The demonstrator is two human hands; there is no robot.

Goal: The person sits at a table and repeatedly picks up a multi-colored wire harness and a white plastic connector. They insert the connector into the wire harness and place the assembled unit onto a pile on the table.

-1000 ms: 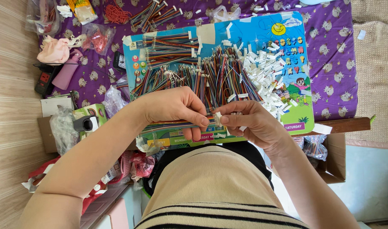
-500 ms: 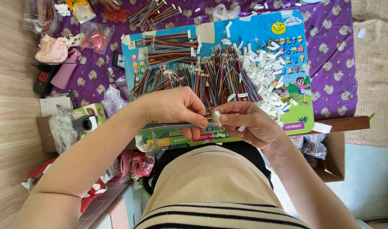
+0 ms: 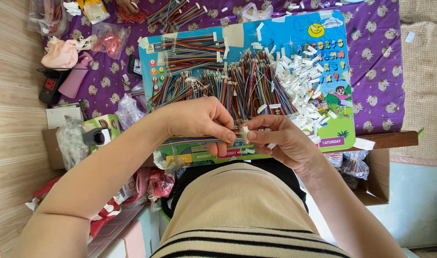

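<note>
Left hand [image 3: 199,122] pinches a flat multicoloured ribbon wire [image 3: 194,140]; right hand [image 3: 280,138] grips its small white plastic connector [image 3: 245,134], near the colourful board [image 3: 294,43].

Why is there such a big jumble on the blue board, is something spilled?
It does look messy. Small white connectors lie scattered loose over the blue picture board, next to a tangled heap of coloured wires. The left hand and right hand pinch one wire bundle and a white connector.
</note>
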